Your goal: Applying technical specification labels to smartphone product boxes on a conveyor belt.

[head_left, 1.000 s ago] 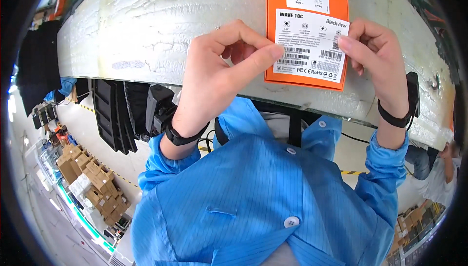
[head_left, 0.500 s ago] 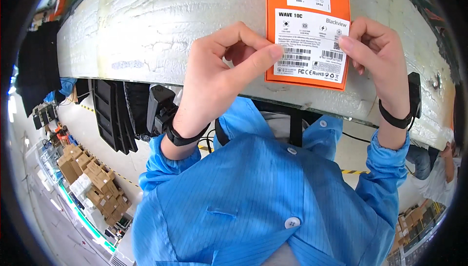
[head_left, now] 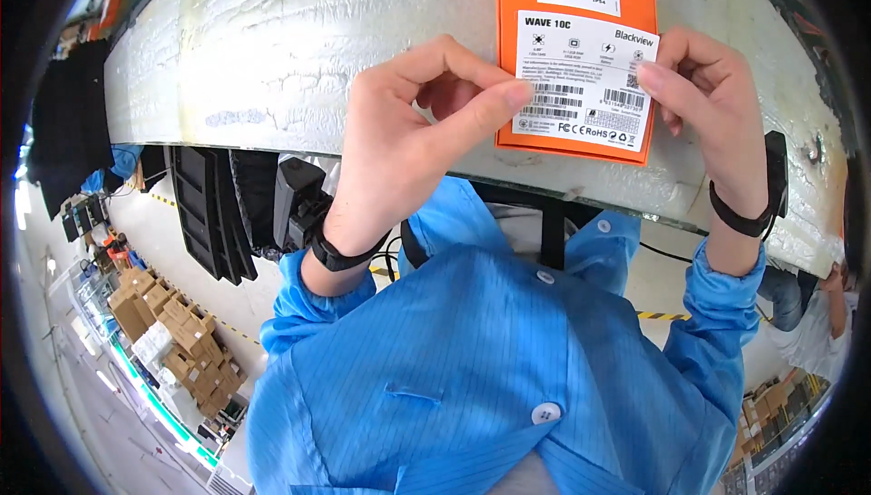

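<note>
An orange box (head_left: 508, 41), flat and rectangular, lies on the table near the top of the view, and its far end runs out of the picture. On its near part is a white printed label (head_left: 581, 52) with barcodes and small icons. My left hand (head_left: 426, 114) pinches the label's left edge between thumb and forefinger. At the opposite edge my right hand (head_left: 703, 96) grips it the same way, thumb on top and fingers curled behind. The label's right side reaches about the box's edge. Whether it is fully stuck down I cannot tell.
The worn, whitish tabletop (head_left: 272, 50) ends just nearer than the box. Black panels (head_left: 204, 214) stand below its left edge. Stacked cardboard boxes (head_left: 186, 332) sit on the floor at left. Another person (head_left: 821, 323) is at the right rim.
The label, the box and both hands have shifted very slightly to the right and a little away from me. Both hands keep their pinch.
</note>
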`<control>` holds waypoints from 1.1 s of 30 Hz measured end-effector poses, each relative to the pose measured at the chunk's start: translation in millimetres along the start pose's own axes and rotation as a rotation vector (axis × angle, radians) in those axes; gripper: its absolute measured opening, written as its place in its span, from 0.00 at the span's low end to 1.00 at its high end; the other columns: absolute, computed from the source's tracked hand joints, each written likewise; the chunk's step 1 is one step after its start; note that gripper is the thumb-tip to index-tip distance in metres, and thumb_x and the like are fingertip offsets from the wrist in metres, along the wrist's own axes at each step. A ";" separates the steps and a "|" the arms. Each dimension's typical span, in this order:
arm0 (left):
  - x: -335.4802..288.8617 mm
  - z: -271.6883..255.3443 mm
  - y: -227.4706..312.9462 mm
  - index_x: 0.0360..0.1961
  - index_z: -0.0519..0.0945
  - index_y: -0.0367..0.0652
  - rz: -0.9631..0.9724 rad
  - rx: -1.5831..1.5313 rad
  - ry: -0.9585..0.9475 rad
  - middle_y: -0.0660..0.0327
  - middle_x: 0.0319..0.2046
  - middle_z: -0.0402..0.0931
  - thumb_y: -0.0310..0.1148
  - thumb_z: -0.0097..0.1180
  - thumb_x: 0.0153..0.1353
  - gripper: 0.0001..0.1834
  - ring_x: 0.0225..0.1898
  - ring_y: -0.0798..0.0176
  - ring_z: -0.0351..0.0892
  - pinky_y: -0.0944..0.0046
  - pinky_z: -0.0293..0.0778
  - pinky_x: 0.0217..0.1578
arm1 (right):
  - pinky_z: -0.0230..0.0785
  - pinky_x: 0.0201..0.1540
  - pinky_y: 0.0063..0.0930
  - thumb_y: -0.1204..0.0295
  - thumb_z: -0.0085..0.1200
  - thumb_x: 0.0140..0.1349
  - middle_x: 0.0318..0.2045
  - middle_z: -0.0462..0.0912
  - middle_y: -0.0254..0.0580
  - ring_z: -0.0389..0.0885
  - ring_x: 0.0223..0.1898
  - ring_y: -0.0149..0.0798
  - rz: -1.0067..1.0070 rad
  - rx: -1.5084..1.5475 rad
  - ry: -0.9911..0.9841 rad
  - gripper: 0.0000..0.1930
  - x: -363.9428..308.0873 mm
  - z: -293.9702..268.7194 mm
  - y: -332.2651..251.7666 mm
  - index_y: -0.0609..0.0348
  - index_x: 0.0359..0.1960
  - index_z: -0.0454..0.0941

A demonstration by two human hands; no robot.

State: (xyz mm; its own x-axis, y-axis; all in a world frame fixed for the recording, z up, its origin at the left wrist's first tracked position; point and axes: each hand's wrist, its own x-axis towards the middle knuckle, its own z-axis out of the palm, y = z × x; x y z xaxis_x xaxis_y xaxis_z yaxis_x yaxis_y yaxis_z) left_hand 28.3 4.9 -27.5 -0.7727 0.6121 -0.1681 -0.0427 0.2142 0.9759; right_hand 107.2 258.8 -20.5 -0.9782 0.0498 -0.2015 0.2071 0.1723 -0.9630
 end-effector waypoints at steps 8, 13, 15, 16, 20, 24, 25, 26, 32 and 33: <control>-0.8 0.1 3.0 0.32 0.81 0.36 0.028 0.060 0.014 0.67 0.27 0.76 0.27 0.63 0.61 0.05 0.31 0.77 0.70 0.74 0.64 0.35 | 0.54 0.22 0.14 0.65 0.60 0.63 0.20 0.74 0.26 0.65 0.20 0.17 -0.023 0.007 -0.004 0.11 -0.1 0.6 1.1 0.57 0.26 0.76; -0.1 -0.3 -0.5 0.31 0.81 0.36 0.072 0.119 0.028 0.67 0.26 0.76 0.28 0.63 0.61 0.05 0.30 0.78 0.69 0.75 0.63 0.34 | 0.54 0.22 0.14 0.66 0.60 0.62 0.20 0.74 0.26 0.65 0.20 0.17 -0.043 -0.003 0.010 0.11 0.3 1.6 0.6 0.57 0.26 0.76; 0.5 0.7 -3.2 0.31 0.81 0.37 0.085 0.117 0.028 0.67 0.26 0.76 0.28 0.64 0.61 0.06 0.29 0.78 0.69 0.75 0.63 0.34 | 0.54 0.22 0.14 0.66 0.60 0.62 0.20 0.74 0.26 0.65 0.20 0.17 -0.045 -0.009 0.009 0.11 0.4 1.7 1.2 0.57 0.26 0.76; 1.1 2.8 -5.0 0.30 0.83 0.40 0.107 0.094 0.064 0.70 0.23 0.75 0.30 0.65 0.59 0.06 0.26 0.80 0.66 0.75 0.59 0.29 | 0.54 0.22 0.15 0.66 0.60 0.62 0.20 0.74 0.26 0.65 0.20 0.17 -0.048 -0.006 0.005 0.11 0.3 1.5 2.1 0.57 0.26 0.75; 1.0 4.0 -6.7 0.28 0.84 0.42 0.145 0.106 0.109 0.74 0.20 0.74 0.32 0.67 0.57 0.06 0.23 0.81 0.63 0.75 0.56 0.25 | 0.55 0.23 0.14 0.68 0.60 0.62 0.21 0.75 0.27 0.66 0.21 0.17 -0.048 -0.015 -0.022 0.10 1.5 -2.4 2.8 0.57 0.26 0.75; -3.7 4.4 0.5 0.29 0.82 0.39 0.128 0.200 0.099 0.68 0.23 0.76 0.28 0.65 0.59 0.05 0.27 0.77 0.69 0.75 0.62 0.30 | 0.58 0.25 0.14 0.69 0.61 0.62 0.21 0.76 0.27 0.69 0.23 0.17 -0.175 -0.057 0.019 0.10 1.6 1.7 5.0 0.58 0.26 0.75; -5.3 5.0 -0.1 0.30 0.82 0.38 0.206 0.328 0.137 0.67 0.23 0.75 0.27 0.65 0.58 0.04 0.26 0.77 0.69 0.74 0.63 0.29 | 0.60 0.27 0.14 0.70 0.61 0.62 0.22 0.77 0.27 0.70 0.23 0.18 -0.215 -0.086 0.025 0.10 1.6 1.8 6.3 0.59 0.26 0.74; -6.5 5.6 -0.8 0.30 0.83 0.38 0.285 0.457 0.175 0.67 0.22 0.75 0.26 0.66 0.57 0.04 0.26 0.76 0.69 0.74 0.63 0.28 | 0.62 0.28 0.14 0.70 0.61 0.62 0.23 0.78 0.26 0.71 0.24 0.18 -0.256 -0.114 0.030 0.10 1.6 1.8 6.5 0.59 0.25 0.74; -7.8 3.0 -17.7 0.41 0.85 0.42 0.586 0.691 0.496 0.64 0.24 0.75 0.25 0.62 0.58 0.09 0.26 0.69 0.71 0.67 0.66 0.27 | 0.61 0.29 0.17 0.77 0.62 0.56 0.21 0.73 0.30 0.71 0.25 0.23 -0.304 -0.443 0.168 0.09 -8.8 12.3 -12.6 0.59 0.23 0.72; -7.6 0.9 -18.5 0.45 0.84 0.41 0.522 0.624 0.538 0.63 0.25 0.75 0.25 0.60 0.60 0.11 0.26 0.68 0.71 0.67 0.66 0.27 | 0.61 0.29 0.17 0.77 0.62 0.56 0.21 0.73 0.30 0.71 0.25 0.23 -0.307 -0.449 0.178 0.09 -7.7 16.3 -12.9 0.59 0.23 0.72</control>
State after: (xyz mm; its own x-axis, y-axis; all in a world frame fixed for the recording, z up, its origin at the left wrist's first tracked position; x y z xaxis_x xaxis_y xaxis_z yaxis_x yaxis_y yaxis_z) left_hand 35.5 -3.0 -44.4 -0.7916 0.3487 0.5018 0.6108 0.4743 0.6340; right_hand 111.8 240.1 -9.4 -0.9852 0.0896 0.1461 -0.0628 0.6041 -0.7945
